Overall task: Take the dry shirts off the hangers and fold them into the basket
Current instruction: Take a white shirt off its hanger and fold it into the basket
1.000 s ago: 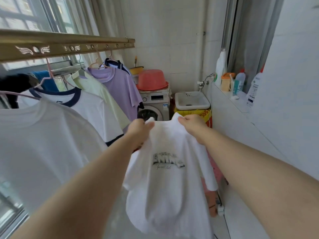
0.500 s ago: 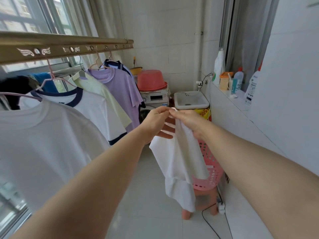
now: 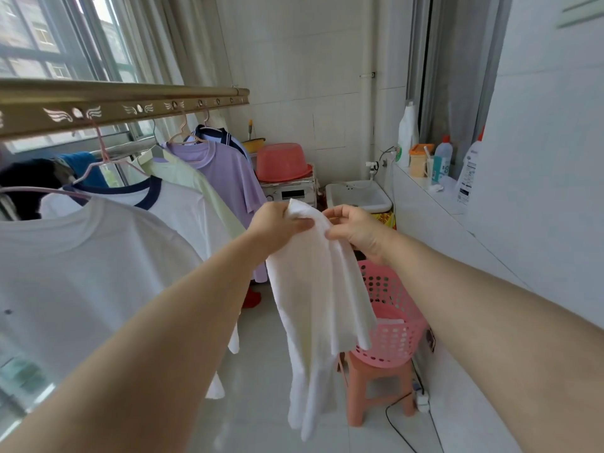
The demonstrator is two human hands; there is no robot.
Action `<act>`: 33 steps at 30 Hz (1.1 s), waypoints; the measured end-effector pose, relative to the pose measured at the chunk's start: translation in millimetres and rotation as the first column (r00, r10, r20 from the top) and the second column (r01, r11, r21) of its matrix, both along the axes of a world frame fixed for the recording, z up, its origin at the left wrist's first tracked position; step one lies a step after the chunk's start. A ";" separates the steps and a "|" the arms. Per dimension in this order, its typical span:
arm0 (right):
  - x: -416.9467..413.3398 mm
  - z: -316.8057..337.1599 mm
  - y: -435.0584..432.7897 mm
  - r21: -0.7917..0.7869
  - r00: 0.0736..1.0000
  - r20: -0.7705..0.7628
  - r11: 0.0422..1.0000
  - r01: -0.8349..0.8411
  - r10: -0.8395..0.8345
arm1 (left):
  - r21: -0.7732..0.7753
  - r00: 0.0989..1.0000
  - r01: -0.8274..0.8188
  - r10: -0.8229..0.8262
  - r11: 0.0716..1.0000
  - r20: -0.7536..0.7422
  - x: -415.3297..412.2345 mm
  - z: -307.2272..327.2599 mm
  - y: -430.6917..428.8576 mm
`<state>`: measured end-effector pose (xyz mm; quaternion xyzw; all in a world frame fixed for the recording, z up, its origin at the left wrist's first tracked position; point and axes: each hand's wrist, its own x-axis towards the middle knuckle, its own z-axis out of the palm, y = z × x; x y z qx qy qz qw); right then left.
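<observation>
Folding step. We hold a white shirt, off its hanger and doubled lengthwise, in mid-air in front of the pink basket. The left hand has its grip clamped on the top fold, and the right hand pinches the edge just beside it. Next, we judge, the soft, limp cloth needs halving crosswise, then lowering into the perforated plastic basket on its stool.

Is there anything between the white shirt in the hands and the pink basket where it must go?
Nothing visible does. The white shirt hangs from the left hand and right hand, in front of the pink basket on the stool, whose top is open.
</observation>
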<state>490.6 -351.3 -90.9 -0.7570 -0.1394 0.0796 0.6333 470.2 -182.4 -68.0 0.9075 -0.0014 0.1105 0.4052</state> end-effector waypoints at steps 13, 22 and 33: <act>-1.1 -59.7 2.4 -0.570 0.999 0.020 0.821 -0.011 0.028 | 0.195 0.990 -0.046 0.019 0.980 0.137 5.8 22.2 10.3; 24.5 -33.4 -25.7 -0.547 0.825 0.426 0.621 0.562 -0.371 | 0.571 0.996 0.021 0.035 0.820 -0.087 2.8 33.3 31.9; 85.1 -27.1 -76.7 -0.534 0.758 0.594 0.572 0.623 -0.270 | 0.547 0.986 -0.166 0.152 0.821 0.071 98.4 30.1 7.7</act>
